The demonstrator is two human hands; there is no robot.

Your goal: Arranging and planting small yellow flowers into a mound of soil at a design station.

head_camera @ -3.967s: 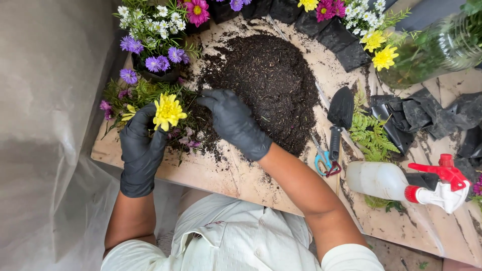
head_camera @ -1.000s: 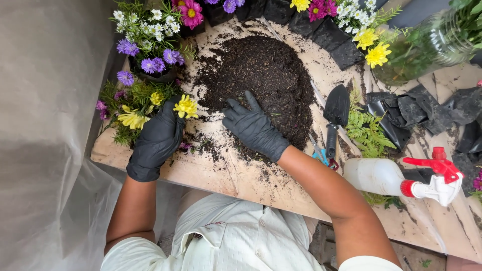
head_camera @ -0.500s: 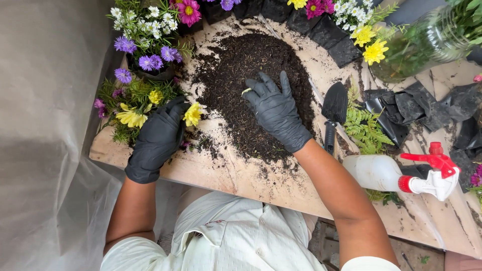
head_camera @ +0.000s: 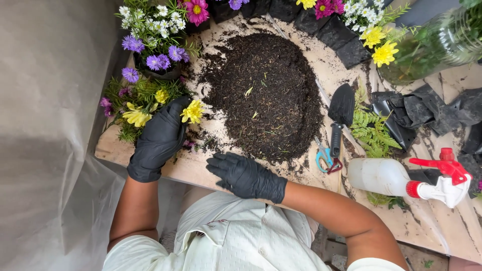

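Observation:
My left hand [head_camera: 159, 139], in a black glove, grips a plant with yellow flowers [head_camera: 192, 111] at the left end of the wooden table [head_camera: 432, 221]. My right hand [head_camera: 245, 175], also in a black glove, lies flat on the table's near edge with fingers spread, holding nothing. Just beyond it spreads a big mound of dark soil [head_camera: 266, 95].
Purple, white and pink flowers [head_camera: 155, 35] crowd the back left. A black trowel [head_camera: 340, 113] and small blue-handled scissors [head_camera: 324, 156] lie right of the soil, beside a fern [head_camera: 371, 131]. A white spray bottle with red trigger [head_camera: 406, 179] lies right. Black plastic bags [head_camera: 422, 110] sit beyond.
My right hand has come off the soil mound and back to the table's near edge. The left hand keeps its hold on the yellow-flowered plant.

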